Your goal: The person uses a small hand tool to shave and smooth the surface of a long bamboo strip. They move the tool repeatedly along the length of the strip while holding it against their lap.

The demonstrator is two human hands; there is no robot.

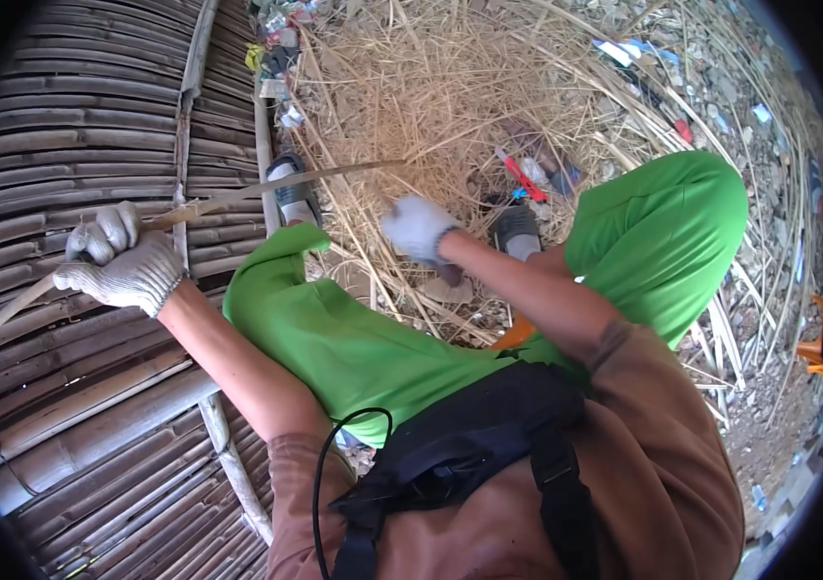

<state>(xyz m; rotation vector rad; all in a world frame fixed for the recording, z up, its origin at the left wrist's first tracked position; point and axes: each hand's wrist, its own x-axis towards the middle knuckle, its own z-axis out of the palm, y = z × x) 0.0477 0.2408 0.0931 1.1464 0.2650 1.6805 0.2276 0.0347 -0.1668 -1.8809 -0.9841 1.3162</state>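
Observation:
My left hand (119, 259), in a pale knit work glove, is closed around a long thin bamboo strip (228, 200). One end of the strip sticks out at the lower left over the slatted bamboo surface; the other reaches right, above the straw-like shavings. My right hand (418, 229), also gloved, is below the strip's far end and looks curled and slightly blurred. Whatever it may hold is hidden; a small dark shape shows just beneath it. A red cutter knife (523, 176) lies on the ground beyond my right hand.
The bamboo slat platform (44, 193) fills the left side. A heap of shavings (411, 87) covers the ground ahead, with scraps of litter (624, 50) around it. My shoes (516, 230) rest among the shavings. Orange chair-like legs (818, 348) stand at the far right.

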